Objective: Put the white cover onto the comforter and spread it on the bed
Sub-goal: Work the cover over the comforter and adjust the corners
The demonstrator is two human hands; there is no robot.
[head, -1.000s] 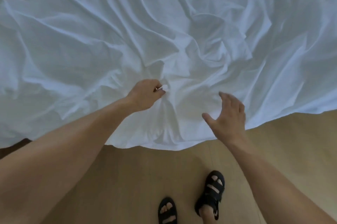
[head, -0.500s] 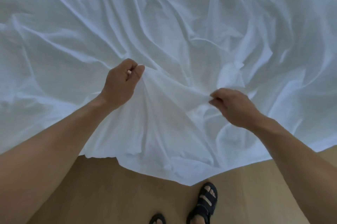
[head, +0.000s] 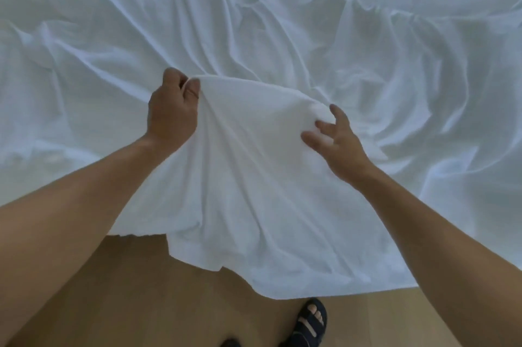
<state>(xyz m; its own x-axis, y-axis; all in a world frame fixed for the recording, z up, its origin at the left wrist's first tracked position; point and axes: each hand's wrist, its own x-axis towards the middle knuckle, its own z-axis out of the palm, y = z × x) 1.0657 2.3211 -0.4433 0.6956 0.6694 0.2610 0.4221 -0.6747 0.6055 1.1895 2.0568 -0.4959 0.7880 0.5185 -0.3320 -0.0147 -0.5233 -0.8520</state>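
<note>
At the bedside, I appear to be hunting for the opening of the white cover [head: 254,171], which lies rumpled across the bed and hangs toward the floor [head: 141,290]. My left hand [head: 173,112] pinches a raised fold; my right hand [head: 337,144], fingers spread, touches the same fold. Next, I judge, the right must take hold and part the layers.

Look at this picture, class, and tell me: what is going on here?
A person stands over a rumpled white cover. The left hand grips a raised fold of it, while the right hand touches the cloth beside that fold with fingers spread. The cover's edge hangs over the wooden floor near a sandalled foot. It is not yet spread flat.
</note>
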